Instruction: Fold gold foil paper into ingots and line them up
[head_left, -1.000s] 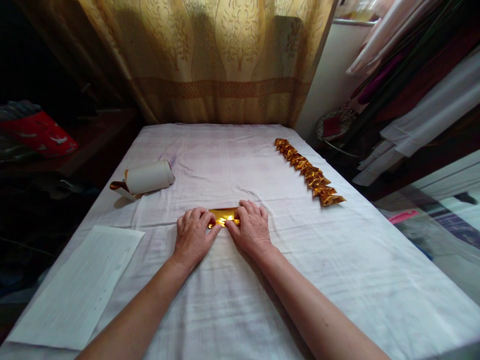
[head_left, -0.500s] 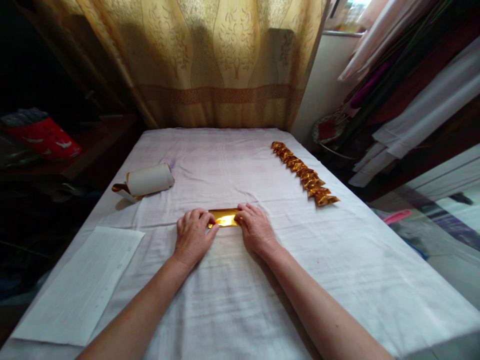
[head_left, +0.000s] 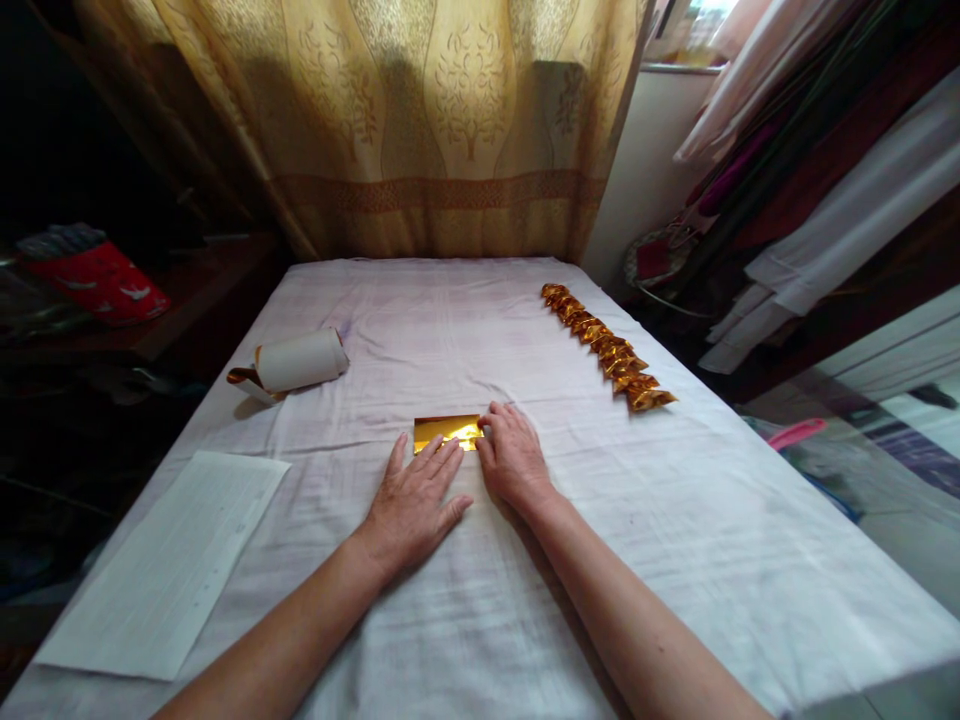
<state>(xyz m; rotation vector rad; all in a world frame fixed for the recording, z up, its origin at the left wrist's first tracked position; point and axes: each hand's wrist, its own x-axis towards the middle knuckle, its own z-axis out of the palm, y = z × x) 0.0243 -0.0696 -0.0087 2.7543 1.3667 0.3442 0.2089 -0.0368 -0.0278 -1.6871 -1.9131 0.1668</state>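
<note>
A small rectangle of shiny gold foil paper (head_left: pixel 448 428) lies flat on the white cloth in front of me. My left hand (head_left: pixel 418 495) is open, its fingers spread and their tips resting on the near edge of the foil. At the right end, my right hand (head_left: pixel 514 450) has its fingers curled and grips the foil's edge; the fingertips are partly hidden. Farther right lies a row of several folded gold foil pieces (head_left: pixel 606 345). On the left is a roll (head_left: pixel 300 362) of white-backed gold foil with a loose end.
A white cloth (head_left: pixel 450 330) covers the table. White folded paper (head_left: pixel 172 560) lies at the near left. Beyond the far edge hangs a gold curtain (head_left: pixel 465 120). A red container (head_left: pixel 97 280) stands off to the left, and clothes (head_left: pixel 840 220) hang on the right.
My left hand has moved off the foil's left end, down and right, and opened flat onto the near edge. My right hand stays at the right end.
</note>
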